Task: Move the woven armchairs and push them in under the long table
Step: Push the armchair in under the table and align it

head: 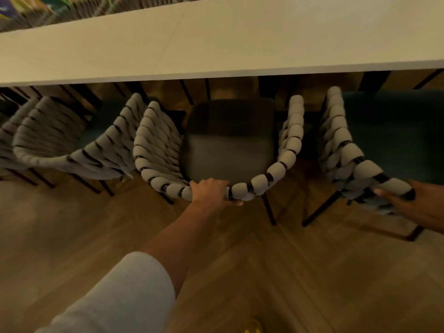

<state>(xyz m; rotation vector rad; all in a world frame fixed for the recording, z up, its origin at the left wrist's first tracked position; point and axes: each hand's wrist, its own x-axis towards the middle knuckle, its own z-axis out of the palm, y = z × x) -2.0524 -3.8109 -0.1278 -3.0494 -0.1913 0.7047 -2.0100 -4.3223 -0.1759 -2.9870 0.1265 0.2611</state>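
Note:
A long white table (216, 44) runs across the top of the view. Three grey woven armchairs with dark seats stand along its near edge. My left hand (211, 191) grips the back rim of the middle armchair (276, 169), whose seat front lies just under the table edge. My right hand (413, 203) holds the back rim of the right armchair (341, 131), which stands turned at an angle, its seat partly under the table. The left armchair (72, 140) is tucked close to the table and touches the middle one's side.
Wooden parquet floor (288, 272) spreads out behind the chairs. Dark chair and table legs (269, 210) stand under the table. A further woven chair edge (7, 140) shows at the far left. Something yellow (252, 326) sits at the bottom edge.

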